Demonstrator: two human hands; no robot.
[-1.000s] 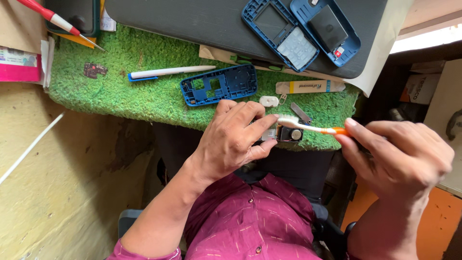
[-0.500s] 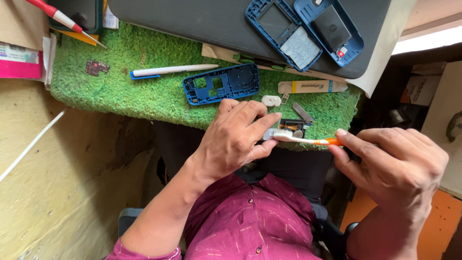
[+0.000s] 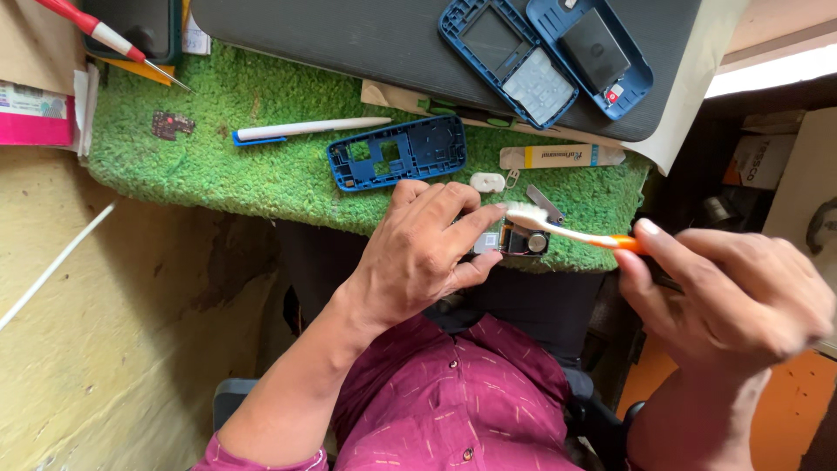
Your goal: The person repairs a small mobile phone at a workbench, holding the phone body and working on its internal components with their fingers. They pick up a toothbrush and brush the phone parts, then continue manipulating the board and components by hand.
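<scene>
My left hand (image 3: 420, 253) pinches a small phone circuit board (image 3: 514, 240) at the near edge of a green fuzzy mat (image 3: 244, 166). An orange-and-white toothbrush (image 3: 567, 228) is gripped in my right hand (image 3: 728, 296), its white bristle head resting on top of the board. Most of the board is hidden by my fingers. Just beyond my left hand lies a blue phone middle frame (image 3: 397, 153).
On a dark slab (image 3: 349, 39) at the back lie a blue phone front cover (image 3: 510, 57) and a blue back cover (image 3: 597, 52). A white pen (image 3: 305, 129), a small tube (image 3: 558, 157), a tiny circuit piece (image 3: 170, 124) and a red screwdriver (image 3: 109, 39) are on or near the mat.
The toothbrush head has shifted slightly over the board between frames, a small brushing motion. My left hand stays in the same grip.
</scene>
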